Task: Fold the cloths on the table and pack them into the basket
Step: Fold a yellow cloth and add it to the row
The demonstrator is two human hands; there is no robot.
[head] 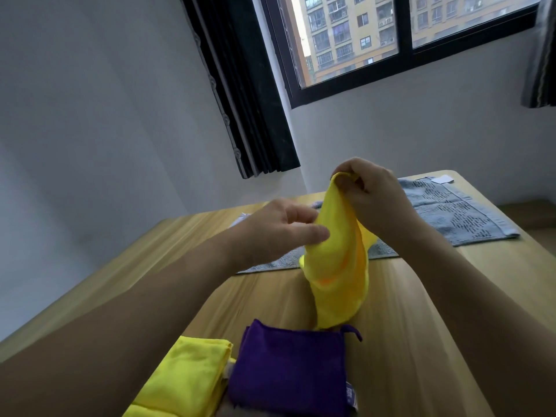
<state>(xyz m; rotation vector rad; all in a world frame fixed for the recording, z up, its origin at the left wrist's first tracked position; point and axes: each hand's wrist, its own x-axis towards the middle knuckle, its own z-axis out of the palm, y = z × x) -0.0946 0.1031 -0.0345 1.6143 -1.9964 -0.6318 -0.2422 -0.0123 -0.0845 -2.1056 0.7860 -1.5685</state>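
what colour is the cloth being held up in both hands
Bright yellow cloth, clearest in the head view.

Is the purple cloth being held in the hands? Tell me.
No, the purple cloth lies folded on the table; both hands hold the yellow cloth.

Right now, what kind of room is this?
Probably a room in a flat, high up: a black-framed sliding window looks onto apartment blocks, with dark pleated curtains beside it. A light wooden table carries a grey patterned towel and a folded purple microfibre cloth.
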